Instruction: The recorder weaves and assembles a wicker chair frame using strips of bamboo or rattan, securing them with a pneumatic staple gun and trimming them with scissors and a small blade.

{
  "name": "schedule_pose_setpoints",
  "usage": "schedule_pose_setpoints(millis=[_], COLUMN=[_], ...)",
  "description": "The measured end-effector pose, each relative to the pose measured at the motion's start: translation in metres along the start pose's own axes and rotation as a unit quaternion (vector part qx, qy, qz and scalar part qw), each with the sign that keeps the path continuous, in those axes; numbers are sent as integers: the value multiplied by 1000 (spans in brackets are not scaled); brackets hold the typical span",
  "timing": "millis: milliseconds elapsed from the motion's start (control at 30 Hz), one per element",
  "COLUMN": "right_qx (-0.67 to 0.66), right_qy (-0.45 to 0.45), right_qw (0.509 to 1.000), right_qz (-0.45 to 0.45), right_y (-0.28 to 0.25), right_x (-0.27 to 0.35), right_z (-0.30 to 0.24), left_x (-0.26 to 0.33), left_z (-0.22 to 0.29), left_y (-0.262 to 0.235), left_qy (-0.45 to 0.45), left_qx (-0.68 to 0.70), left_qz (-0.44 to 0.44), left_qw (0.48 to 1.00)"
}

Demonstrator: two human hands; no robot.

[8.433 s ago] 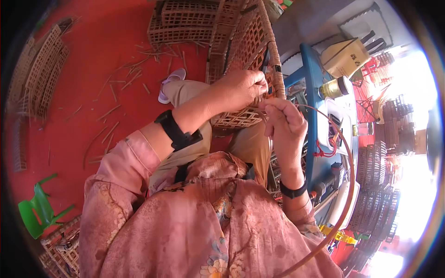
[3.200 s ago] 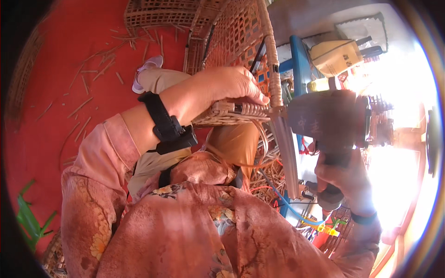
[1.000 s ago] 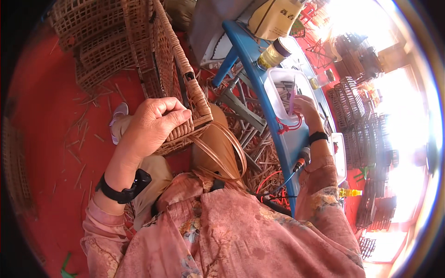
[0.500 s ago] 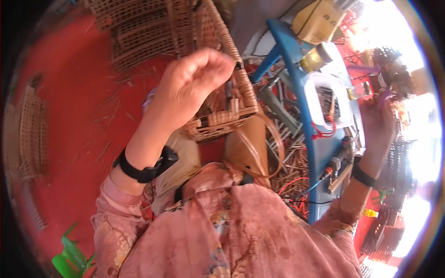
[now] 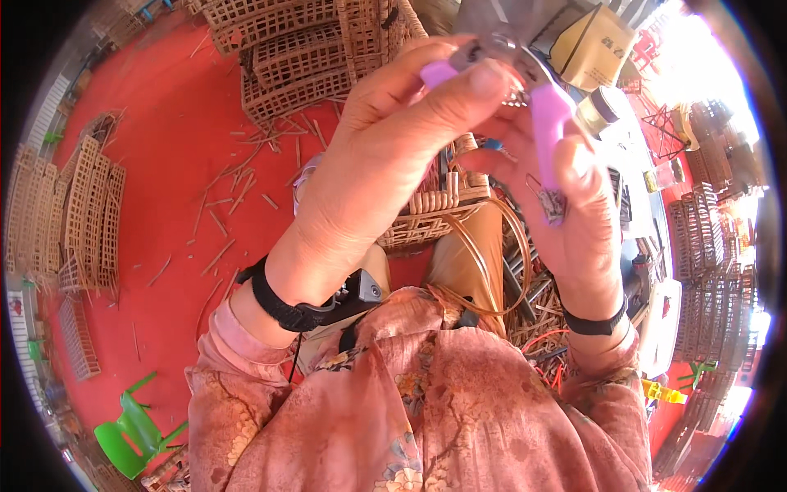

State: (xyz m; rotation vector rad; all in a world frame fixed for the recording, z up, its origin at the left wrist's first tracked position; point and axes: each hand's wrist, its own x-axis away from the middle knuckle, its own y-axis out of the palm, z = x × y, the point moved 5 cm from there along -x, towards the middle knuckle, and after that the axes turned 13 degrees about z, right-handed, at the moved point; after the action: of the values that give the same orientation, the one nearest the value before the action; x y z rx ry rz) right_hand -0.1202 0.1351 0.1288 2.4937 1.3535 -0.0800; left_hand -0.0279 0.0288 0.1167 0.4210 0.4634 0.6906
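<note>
Both my hands are raised in front of me around a pair of purple-handled shears point(image 5: 551, 115), with the handles spread apart and the blurred metal head pointing away. My left hand point(image 5: 385, 139) grips near the pivot and the left handle, thumb on top. My right hand point(image 5: 574, 230) is around the right handle, its fingers curled loosely. Beyond and below them, a woven wicker basket point(image 5: 430, 220) rests at my knees, partly hidden by my hands. A loop of brown cane strip point(image 5: 515, 275) hangs from its right side.
Stacked openwork wicker panels point(image 5: 299, 70) stand ahead, with more panels point(image 5: 94, 213) at far left. Cut cane bits litter the red floor point(image 5: 172, 279). A glass jar point(image 5: 598, 111) and a yellow box point(image 5: 592, 47) are to the right. A green chair point(image 5: 135, 435) is lower left.
My right hand has come in from the far right with the shears. My left hand has moved right and now holds them too. The view has shifted, and the basket sits farther right.
</note>
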Motion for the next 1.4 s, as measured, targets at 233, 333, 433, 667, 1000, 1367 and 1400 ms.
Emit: schedule_pose_setpoints(millis=[233, 333, 433, 667, 1000, 1367, 1400], right_qx=[-11, -57, 10, 556, 658, 661, 653], right_qy=[66, 73, 51, -122, -177, -229, -236], right_qw=[997, 991, 995, 815, 710, 678, 681], right_qz=[-47, -98, -87, -112, -177, -225, -232], right_y=[-2, -33, -71, -90, -74, -62, -61], right_x=[10, 3, 0, -5, -3, -15, -15], right_z=[11, 12, 4, 10, 10, 13, 15], left_x=[-7, -9, -6, 6, 11, 19, 19], left_z=[0, -14, -41, -59, -68, -63, -63], left_y=[3, -9, -44, -45, -52, -47, -47], left_qy=[272, 94, -18, -133, -93, -102, -89], left_qx=[-247, -157, -224, -401, -305, -242, -246], left_qz=[27, 29, 26, -15, -18, -27, -27], left_qw=[930, 983, 974, 906, 948, 964, 965])
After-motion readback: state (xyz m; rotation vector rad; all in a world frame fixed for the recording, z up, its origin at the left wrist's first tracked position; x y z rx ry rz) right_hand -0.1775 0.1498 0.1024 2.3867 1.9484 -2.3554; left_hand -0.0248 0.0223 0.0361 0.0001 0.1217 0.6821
